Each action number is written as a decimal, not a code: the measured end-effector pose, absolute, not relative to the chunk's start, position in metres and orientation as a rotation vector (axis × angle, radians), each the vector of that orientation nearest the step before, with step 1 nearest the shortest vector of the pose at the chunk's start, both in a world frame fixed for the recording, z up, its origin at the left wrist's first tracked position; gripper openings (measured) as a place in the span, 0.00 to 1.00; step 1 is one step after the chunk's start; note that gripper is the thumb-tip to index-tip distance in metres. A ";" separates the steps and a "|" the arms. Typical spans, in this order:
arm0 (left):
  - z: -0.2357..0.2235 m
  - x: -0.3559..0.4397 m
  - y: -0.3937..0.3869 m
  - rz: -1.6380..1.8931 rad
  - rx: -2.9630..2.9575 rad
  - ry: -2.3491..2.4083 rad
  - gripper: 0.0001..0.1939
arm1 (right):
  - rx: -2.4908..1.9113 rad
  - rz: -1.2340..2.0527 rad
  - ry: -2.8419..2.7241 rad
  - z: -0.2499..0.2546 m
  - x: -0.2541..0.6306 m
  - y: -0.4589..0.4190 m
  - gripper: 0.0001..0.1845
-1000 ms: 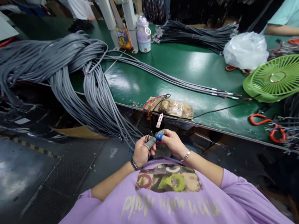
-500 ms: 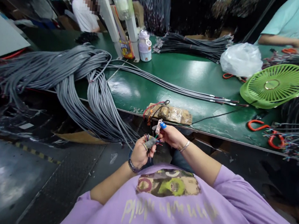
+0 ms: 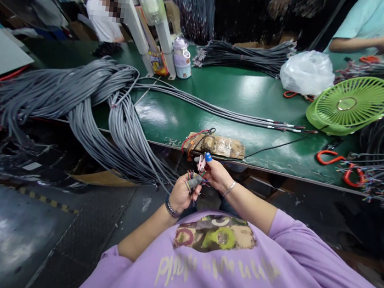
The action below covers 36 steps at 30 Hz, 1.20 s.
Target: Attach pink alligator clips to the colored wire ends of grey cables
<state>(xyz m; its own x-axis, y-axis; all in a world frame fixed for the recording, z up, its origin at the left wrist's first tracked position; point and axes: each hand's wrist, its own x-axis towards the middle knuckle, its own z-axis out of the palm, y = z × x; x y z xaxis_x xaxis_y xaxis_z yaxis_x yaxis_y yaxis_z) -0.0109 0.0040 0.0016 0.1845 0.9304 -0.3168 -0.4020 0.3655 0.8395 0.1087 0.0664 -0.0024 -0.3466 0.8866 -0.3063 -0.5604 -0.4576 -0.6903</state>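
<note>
Because the left hand (image 3: 179, 197) grips the coloured wires (image 3: 205, 181) and the right hand (image 3: 219, 176) pinches the pink clip (image 3: 201, 164), beside the counter's edge (image 3: 279, 173), uneven pull could snag fine strands.

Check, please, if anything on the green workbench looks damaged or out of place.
The workbench has pale scuffs at its front edge beside the wooden board, probably wear. Gray cables droop over that edge, perhaps intentionally.
</note>
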 end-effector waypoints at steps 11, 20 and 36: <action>0.005 -0.010 -0.003 1.086 0.715 1.024 0.18 | -0.845 2.115 -0.513 0.005 0.118 0.060 0.31; 0.008 -0.003 -0.015 1.240 0.787 1.042 0.17 | -0.850 2.042 -0.533 0.006 0.121 0.057 0.14; 0.003 0.002 -0.006 1.256 0.716 1.115 0.18 | -0.791 2.084 -0.492 -0.001 0.114 0.061 0.22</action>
